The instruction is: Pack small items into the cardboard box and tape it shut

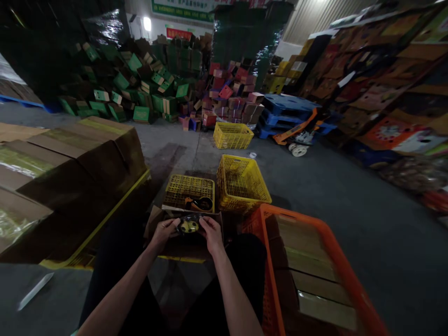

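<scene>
Both my hands are pinched on a small dark and yellow rounded object [189,226] held between them. My left hand [164,232] grips its left side and my right hand [211,232] its right side, fingers curled. The object hovers over a brown cardboard box [175,249] that rests near my lap. Just beyond it an upturned yellow crate [189,185] carries a tape dispenser [199,203] on its near edge.
An orange crate [325,242] with flat cardboard sheets stands at my right. A yellow crate [241,184] sits ahead, another yellow crate [233,135] farther off. Stacked flat cartons [70,163] fill the left. Piles of green and red boxes [140,88], blue pallets [287,109].
</scene>
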`<move>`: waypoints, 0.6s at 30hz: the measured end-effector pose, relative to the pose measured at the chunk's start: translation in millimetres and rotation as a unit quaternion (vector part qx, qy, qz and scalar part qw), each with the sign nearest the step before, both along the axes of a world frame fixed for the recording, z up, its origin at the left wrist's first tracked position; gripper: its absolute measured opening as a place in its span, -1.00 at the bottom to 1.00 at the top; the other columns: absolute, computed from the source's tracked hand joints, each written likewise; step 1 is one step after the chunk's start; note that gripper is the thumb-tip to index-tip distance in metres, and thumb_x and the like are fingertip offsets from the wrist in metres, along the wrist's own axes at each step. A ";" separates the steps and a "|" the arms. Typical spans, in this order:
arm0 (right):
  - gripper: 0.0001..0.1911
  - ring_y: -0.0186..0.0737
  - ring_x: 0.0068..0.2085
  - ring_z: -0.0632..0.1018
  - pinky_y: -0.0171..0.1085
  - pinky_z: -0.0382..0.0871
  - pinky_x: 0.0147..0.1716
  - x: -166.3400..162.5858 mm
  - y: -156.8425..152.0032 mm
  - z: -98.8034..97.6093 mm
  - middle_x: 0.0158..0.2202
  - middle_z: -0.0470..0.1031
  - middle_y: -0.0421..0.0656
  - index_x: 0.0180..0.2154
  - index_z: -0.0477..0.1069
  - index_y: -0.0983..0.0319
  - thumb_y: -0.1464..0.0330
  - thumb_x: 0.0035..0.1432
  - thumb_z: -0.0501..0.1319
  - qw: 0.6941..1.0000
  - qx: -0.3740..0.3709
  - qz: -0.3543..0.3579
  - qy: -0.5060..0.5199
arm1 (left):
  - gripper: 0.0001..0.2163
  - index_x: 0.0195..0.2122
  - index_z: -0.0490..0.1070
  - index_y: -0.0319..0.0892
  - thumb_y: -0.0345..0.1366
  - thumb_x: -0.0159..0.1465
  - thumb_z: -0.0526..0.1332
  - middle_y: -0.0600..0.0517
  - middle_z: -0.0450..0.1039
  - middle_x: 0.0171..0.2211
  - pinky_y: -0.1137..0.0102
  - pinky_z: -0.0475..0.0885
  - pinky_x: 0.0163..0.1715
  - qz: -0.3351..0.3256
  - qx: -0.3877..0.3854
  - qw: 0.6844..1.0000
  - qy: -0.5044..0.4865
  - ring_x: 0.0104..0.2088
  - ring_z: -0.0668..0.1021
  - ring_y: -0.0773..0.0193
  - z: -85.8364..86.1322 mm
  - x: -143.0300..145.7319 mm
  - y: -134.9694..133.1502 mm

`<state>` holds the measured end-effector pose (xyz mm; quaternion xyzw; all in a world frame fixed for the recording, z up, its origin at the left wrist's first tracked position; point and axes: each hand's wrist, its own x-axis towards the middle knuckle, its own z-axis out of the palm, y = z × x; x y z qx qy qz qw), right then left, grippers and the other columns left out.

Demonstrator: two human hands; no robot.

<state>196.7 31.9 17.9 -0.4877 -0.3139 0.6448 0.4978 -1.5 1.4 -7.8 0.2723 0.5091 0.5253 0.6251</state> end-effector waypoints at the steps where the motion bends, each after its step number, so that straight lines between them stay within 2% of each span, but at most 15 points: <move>1: -0.59 -0.16 -0.28 0.57 -0.26 0.49 -0.35 -0.6 0.1 -0.2 -0.33 0.61 -0.18 -0.34 0.58 0.18 0.12 -0.22 0.53 1.000 -0.001 -0.002 0.003 | -0.47 -0.20 0.60 -0.29 0.07 -0.04 0.50 -0.10 0.63 -0.26 0.24 0.57 -0.17 0.004 -0.002 1.000 -0.002 -0.19 0.65 0.02 0.3 0.1 0.3; 5: -0.63 -0.17 -0.27 0.56 -0.25 0.49 -0.32 -0.1 1.6 1.1 -0.33 0.59 -0.20 -0.36 0.56 0.18 0.12 -0.18 0.51 1.000 0.010 0.015 0.007 | -0.46 -0.17 0.57 -0.30 0.09 0.03 0.46 -0.18 0.63 -0.23 0.27 0.57 -0.21 0.005 -0.035 0.998 -0.055 -0.19 0.66 0.03 1.5 -0.2 3.3; 8: -0.67 -0.19 -0.27 0.54 -0.26 0.47 -0.30 0.8 0.9 4.5 -0.32 0.57 -0.21 -0.37 0.55 0.18 0.13 -0.14 0.50 0.999 0.031 0.038 0.014 | -0.45 -0.06 0.54 -0.26 0.13 0.12 0.37 -0.22 0.62 -0.17 0.27 0.56 -0.25 -0.004 -0.081 0.990 -0.115 -0.16 0.66 0.02 1.9 -1.8 3.0; 11: -0.70 -0.20 -0.30 0.52 -0.28 0.44 -0.28 0.2 -1.7 8.6 -0.35 0.55 -0.22 -0.37 0.54 0.17 0.14 -0.08 0.47 0.996 0.058 0.071 0.023 | -0.43 0.06 0.48 -0.17 -0.04 0.05 0.44 -0.20 0.61 -0.12 0.25 0.55 -0.26 -0.107 -0.094 0.977 -0.157 -0.18 0.66 -0.02 2.1 -4.1 -2.6; 14: -0.76 -0.21 -0.30 0.52 -0.29 0.41 -0.24 -1.0 -2.9 11.5 -0.37 0.55 -0.23 -0.35 0.56 0.16 0.15 -0.01 0.43 0.991 0.095 0.089 0.016 | -0.31 0.10 0.44 -0.12 -0.29 -0.12 0.52 -0.19 0.60 -0.10 0.30 0.52 -0.26 -0.201 -0.041 0.962 -0.178 -0.23 0.65 0.03 4.1 -5.5 -7.8; 16: -0.76 -0.18 -0.24 0.53 -0.27 0.39 -0.16 -0.7 -1.5 12.4 -0.32 0.58 -0.21 -0.30 0.59 0.15 0.16 0.02 0.42 0.988 0.125 0.088 -0.010 | -0.37 0.04 0.48 -0.16 -0.28 -0.12 0.52 -0.18 0.60 -0.12 0.34 0.50 -0.28 -0.194 -0.029 0.967 -0.162 -0.28 0.64 0.11 7.4 -5.1 -8.1; 18: -0.71 -0.12 -0.12 0.54 -0.23 0.37 -0.05 0.8 0.8 12.3 -0.21 0.61 -0.18 -0.25 0.62 0.14 0.14 0.01 0.42 0.986 0.144 0.076 -0.040 | -0.50 -0.06 0.54 -0.22 -0.14 -0.01 0.49 -0.19 0.60 -0.16 0.35 0.49 -0.30 -0.164 -0.045 0.976 -0.133 -0.31 0.62 0.16 12.2 -3.8 -6.5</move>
